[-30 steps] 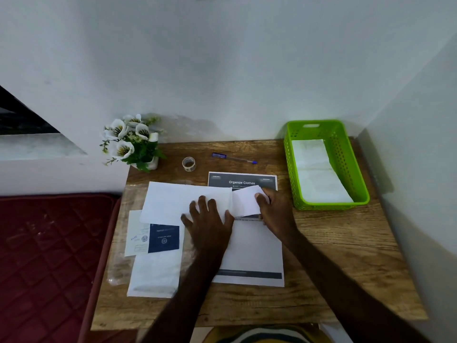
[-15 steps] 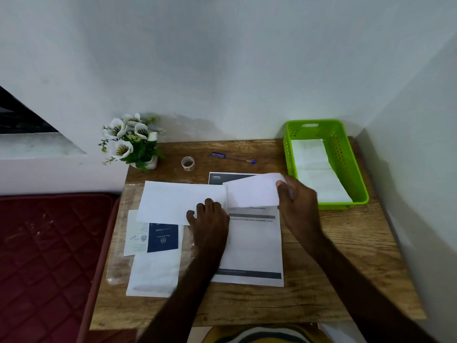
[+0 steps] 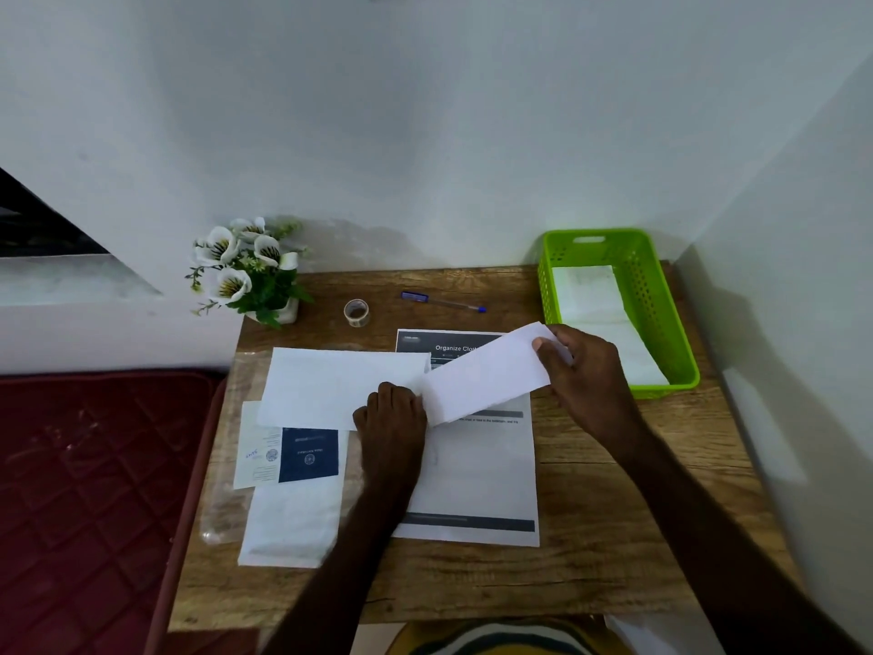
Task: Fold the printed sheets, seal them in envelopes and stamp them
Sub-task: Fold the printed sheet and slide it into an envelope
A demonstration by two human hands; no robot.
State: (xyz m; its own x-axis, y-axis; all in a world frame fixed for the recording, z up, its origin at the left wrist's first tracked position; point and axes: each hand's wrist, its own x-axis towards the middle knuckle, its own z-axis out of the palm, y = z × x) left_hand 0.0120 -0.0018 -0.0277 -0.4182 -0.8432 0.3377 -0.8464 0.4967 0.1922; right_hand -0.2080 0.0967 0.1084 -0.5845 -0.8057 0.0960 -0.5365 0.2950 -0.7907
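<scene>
Holding the folded sheet (image 3: pixel 482 375) by its far end, the right hand (image 3: pixel 583 375) pinches it between thumb and fingers and lifts that end up off the tabletop (image 3: pixel 590 536), toward the green basket (image 3: pixel 661 295). The left hand (image 3: pixel 392 413) rests with curled fingers on the near end of the folded sheet, right where it meets the white envelope (image 3: pixel 340 385); I cannot tell if it grips the paper or only presses it down. The step looks like getting the folded sheet into the envelope. To do it well, the left hand should keep the envelope from sliding, and the right hand should bring the sheet down flat and push it in straight, so the corners do not catch or crumple. A tilted sheet may jam at the opening. Under both lies a printed sheet (image 3: pixel 472 475) with a dark bar at its top and bottom, not folded yet. Left of it sit a dark blue card (image 3: pixel 309 453) and more white paper. The basket already has white envelopes in it. At the back of the tabletop are a tape roll (image 3: pixel 356 312), a blue pen (image 3: pixel 441 302) and a small pot of white flowers (image 3: pixel 250 271). The tape will probably be needed for sealing.
</scene>
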